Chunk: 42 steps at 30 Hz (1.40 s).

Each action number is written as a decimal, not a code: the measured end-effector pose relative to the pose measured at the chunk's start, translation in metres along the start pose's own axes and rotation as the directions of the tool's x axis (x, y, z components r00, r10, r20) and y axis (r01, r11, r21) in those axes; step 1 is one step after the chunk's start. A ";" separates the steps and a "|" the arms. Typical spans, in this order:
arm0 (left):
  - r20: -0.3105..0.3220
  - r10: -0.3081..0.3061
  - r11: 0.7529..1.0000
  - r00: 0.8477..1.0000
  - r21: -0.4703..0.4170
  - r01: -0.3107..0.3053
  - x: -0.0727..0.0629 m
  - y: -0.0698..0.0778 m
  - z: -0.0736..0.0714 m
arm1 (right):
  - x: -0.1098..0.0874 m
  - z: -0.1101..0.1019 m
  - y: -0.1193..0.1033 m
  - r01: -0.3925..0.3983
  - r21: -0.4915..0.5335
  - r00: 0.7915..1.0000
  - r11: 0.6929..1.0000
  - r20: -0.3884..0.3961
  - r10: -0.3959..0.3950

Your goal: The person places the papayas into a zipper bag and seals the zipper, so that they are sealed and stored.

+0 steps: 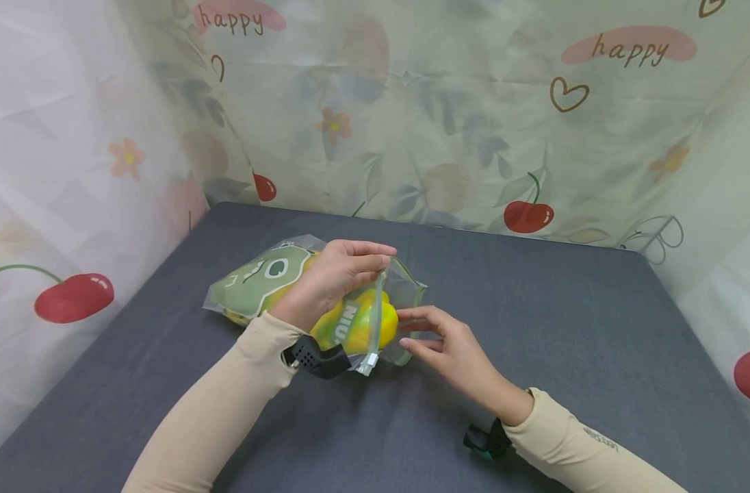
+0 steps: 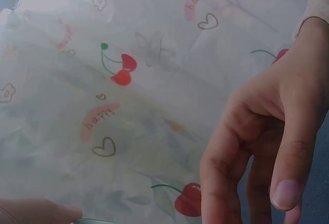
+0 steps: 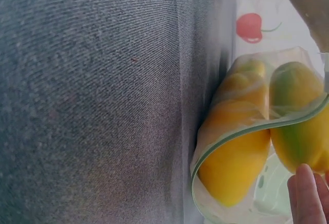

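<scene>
A clear zip bag with a green cartoon face lies on its side on the table, its mouth turned right. Inside are yellow and green fruits or peppers; one yellow-green piece sits at the mouth. My left hand reaches across the bag and pinches the upper edge of its mouth. Just right of the opening, my right hand has its fingers extended, thumb apart. In the right wrist view, its fingertips meet the end of one piece, while another yellow piece lies beside it.
Dark grey cloth covers the table. A printed curtain with cherries and "happy" lettering stands behind it and along both sides. The white zip slider hangs at the near end of the bag's mouth.
</scene>
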<state>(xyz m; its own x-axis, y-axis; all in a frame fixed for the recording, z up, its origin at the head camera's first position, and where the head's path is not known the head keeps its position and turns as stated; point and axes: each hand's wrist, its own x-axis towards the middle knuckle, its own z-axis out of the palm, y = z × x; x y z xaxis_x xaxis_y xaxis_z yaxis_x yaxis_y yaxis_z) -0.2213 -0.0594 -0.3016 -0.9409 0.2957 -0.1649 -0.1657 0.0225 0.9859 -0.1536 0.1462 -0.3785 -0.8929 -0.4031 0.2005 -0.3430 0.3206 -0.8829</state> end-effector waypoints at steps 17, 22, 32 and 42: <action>-0.002 -0.006 1.000 1.000 -0.017 0.006 0.001 -0.001 0.000 | 0.002 0.004 -0.002 0.071 -0.062 0.996 0.996 0.064 -0.067; -0.001 -0.004 1.000 1.000 -0.020 0.004 0.000 -0.001 0.000 | 0.003 0.005 0.000 0.105 -0.077 0.991 0.991 0.087 -0.098; 0.002 -0.004 1.000 1.000 -0.025 0.004 0.002 -0.002 0.000 | 0.003 0.004 0.000 0.101 -0.082 0.989 0.991 0.117 -0.091; 0.002 0.000 0.999 1.000 -0.032 0.000 0.002 -0.003 -0.001 | 0.003 0.005 0.001 0.091 -0.093 0.990 0.991 0.120 -0.080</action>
<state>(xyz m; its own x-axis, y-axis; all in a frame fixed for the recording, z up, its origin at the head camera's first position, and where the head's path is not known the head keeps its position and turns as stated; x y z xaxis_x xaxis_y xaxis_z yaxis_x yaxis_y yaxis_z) -0.2227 -0.0595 -0.3050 -0.9405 0.2973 -0.1647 -0.1749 -0.0080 0.9845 -0.1548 0.1413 -0.3808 -0.8211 -0.5276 0.2180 -0.4489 0.3608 -0.8175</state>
